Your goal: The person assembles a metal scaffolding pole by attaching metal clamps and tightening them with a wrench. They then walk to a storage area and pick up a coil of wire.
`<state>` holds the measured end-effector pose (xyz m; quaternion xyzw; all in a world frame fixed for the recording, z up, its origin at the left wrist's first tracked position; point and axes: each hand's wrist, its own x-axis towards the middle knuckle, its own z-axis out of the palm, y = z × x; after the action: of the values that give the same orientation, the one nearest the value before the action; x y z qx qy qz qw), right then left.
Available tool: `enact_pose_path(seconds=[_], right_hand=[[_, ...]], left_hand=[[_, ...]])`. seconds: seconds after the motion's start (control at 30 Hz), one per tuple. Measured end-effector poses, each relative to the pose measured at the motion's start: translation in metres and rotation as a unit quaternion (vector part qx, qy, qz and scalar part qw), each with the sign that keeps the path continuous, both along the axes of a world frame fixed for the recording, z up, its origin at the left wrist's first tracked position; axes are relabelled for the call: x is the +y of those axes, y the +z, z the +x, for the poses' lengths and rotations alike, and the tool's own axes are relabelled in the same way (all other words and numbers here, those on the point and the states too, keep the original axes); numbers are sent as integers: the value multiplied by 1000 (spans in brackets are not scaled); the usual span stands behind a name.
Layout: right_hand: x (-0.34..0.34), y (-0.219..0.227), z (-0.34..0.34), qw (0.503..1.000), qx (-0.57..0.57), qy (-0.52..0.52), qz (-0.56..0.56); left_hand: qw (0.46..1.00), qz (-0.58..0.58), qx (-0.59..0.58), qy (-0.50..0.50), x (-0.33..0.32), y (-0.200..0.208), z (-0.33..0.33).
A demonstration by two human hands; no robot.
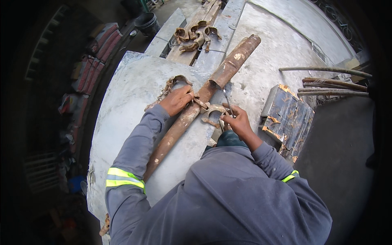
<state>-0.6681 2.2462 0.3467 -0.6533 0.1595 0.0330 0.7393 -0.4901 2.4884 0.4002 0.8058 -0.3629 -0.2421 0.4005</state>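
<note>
A rusty steel pipe (pixel 174 130) lies diagonally over a pale board, its far end inside a wider rusty tube (pixel 237 59). Around the pipe sits a rusty scaffold coupler (pixel 201 103), whose open curved jaw (pixel 213 112) sticks out to the right. My left hand (pixel 178 101) is closed on the coupler's left side, fingertips against the pipe. In my right hand (pixel 239 122), curled beside the open jaw, is a thin metal rod-shaped tool (pixel 227 100). Its lower end is hidden by my fingers. Another rusty coupler (pixel 171 83) rests just beyond my left hand.
Several rusty couplers (pixel 198 36) are piled on wooden planks (pixel 210 12) at the far side. A dark bucket (pixel 147 24) stands far left. To the right are a wrapped, worn block (pixel 288 118) and several metal bars (pixel 335 85). Red-and-white stacked bags (pixel 92 67) line the left.
</note>
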Motion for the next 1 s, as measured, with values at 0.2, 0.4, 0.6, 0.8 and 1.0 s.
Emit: enact_pose_path(seconds=[0.2, 0.4, 0.6, 0.8, 1.0], right_hand=[[-1, 2, -1, 999, 19, 11, -34], [0, 2, -1, 1000, 20, 4, -16], [1, 6, -1, 1000, 26, 10, -12], [0, 6, -2, 999, 33, 21, -1], [1, -1, -1, 1000, 25, 6, -9]], left_hand=[[997, 40, -58, -43, -1, -1, 3], [986, 18, 163, 24, 2, 16, 3], [992, 22, 120, -32, 1, 11, 11], [993, 46, -64, -89, -8, 9, 21], [988, 79, 128, 16, -13, 19, 14]])
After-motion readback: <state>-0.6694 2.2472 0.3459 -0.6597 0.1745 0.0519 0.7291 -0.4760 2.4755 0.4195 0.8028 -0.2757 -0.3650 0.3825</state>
